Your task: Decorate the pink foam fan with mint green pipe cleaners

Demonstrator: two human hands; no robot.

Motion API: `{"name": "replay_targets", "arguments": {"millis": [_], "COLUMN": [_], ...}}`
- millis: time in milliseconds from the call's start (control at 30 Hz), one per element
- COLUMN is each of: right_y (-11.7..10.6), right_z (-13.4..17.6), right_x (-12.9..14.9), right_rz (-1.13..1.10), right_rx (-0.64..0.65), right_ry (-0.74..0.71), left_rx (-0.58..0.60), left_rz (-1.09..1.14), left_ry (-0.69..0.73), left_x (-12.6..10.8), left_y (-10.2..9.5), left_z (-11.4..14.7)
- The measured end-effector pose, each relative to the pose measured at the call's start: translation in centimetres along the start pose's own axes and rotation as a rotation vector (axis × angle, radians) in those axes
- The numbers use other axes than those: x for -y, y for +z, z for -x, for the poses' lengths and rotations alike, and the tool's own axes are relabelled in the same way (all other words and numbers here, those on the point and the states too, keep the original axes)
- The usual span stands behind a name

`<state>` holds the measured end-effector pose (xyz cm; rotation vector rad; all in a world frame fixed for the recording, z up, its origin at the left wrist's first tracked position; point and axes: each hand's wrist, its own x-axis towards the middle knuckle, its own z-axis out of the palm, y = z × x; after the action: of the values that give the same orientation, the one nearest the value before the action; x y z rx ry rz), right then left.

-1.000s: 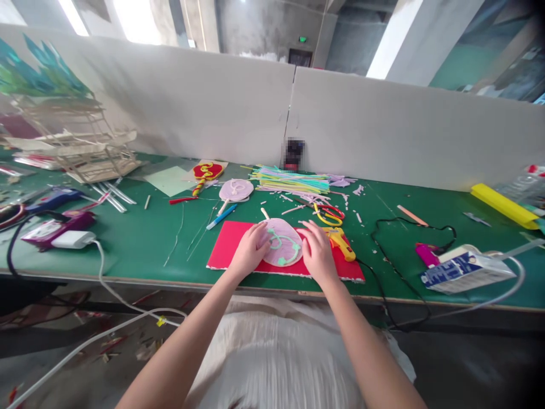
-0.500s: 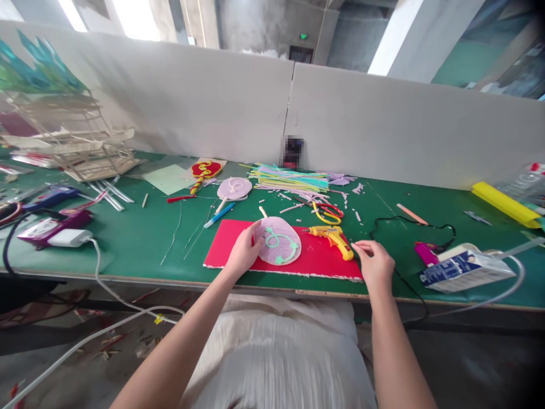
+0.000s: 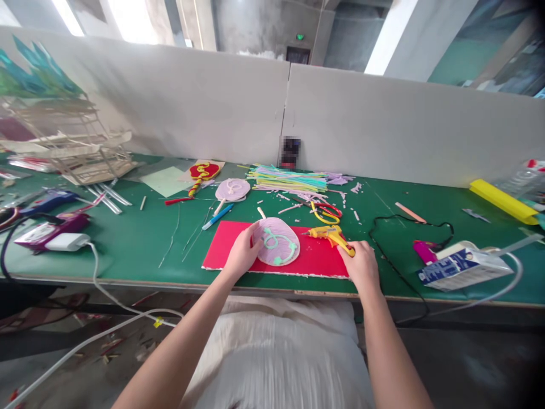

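A round lilac fan-shaped piece (image 3: 284, 238) with a mint-green curl and small green shapes lies over a red board (image 3: 221, 244). My left hand (image 3: 244, 250) grips its left edge, thumb on top. A short pale stick (image 3: 261, 213) pokes out at its upper left. To the right, a yellow hot glue gun (image 3: 330, 233) points its nozzle left, toward the lilac piece. My right hand (image 3: 361, 266) is closed around the lower end of the gun's handle; the palm hides part of the grip.
Behind are a second lilac piece (image 3: 233, 190), a red-and-yellow one (image 3: 204, 171), a blue pen (image 3: 218, 216), scissors (image 3: 326, 213) and pastel strips (image 3: 289, 179). A black cord (image 3: 392, 262) and a drink carton (image 3: 466, 267) lie right. A purple power strip (image 3: 51, 230) sits left.
My right hand has moved slightly left from beside the glue gun and closed on its handle. My left hand stays on the lilac piece.
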<state>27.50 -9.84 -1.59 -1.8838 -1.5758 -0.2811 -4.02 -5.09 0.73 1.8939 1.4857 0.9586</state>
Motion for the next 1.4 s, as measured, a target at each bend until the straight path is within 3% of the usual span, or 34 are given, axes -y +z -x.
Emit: {"name": "replay_targets", "arguments": {"millis": [233, 433, 500, 567, 700, 767, 867, 933, 1067, 1267, 1400], "right_y": [0.1, 1.1, 1.3, 1.3, 1.0, 1.1, 1.7, 2.1, 2.4, 2.2, 2.0], "right_z": [-2.8, -3.6, -3.2, -2.7, -2.3, -2.0, -1.2, -0.6, -0.1, -0.2, -0.3], "right_x": [-1.5, -2.1, -1.2, 0.5, 5.1, 7.4, 9.8, 10.7, 11.0, 10.7, 10.5], "right_rz": [-0.027, 0.087, 0.124, 0.12, -0.102, -0.184, -0.242, -0.217, -0.198, -0.263, -0.382], "right_rx": [-0.126, 0.017, 0.014, -0.089, -0.184, -0.116, 0.144, 0.23, 0.293, 0.316, 0.362], "right_ry": [0.066, 0.077, 0.073, 0.047, -0.108, -0.123, -0.14, -0.173, -0.21, -0.232, -0.169], "left_rx": [-0.009, -0.051, -0.103, -0.176, -0.248, -0.219, -0.149, -0.099, -0.047, -0.035, 0.006], "left_rz": [-0.006, 0.019, 0.038, 0.038, -0.084, -0.17, -0.264, -0.291, -0.246, 0.035, 0.27], "left_ry": [0.008, 0.007, -0.014, -0.05, -0.084, -0.07, -0.046, -0.02, 0.037, 0.019, 0.011], "left_x": [0.1, 0.4, 0.5, 0.5, 0.3, 0.1, 0.0, 0.0, 0.0, -0.2, -0.4], "left_y": [0.0, 0.1, 0.0, -0.2, -0.2, 0.0, 0.5, 0.7, 0.8, 0.2, -1.0], "left_z": [0.0, 0.0, 0.0, 0.0, 0.2, 0.2, 0.1, 0.0, -0.2, -0.9, -2.6]}}
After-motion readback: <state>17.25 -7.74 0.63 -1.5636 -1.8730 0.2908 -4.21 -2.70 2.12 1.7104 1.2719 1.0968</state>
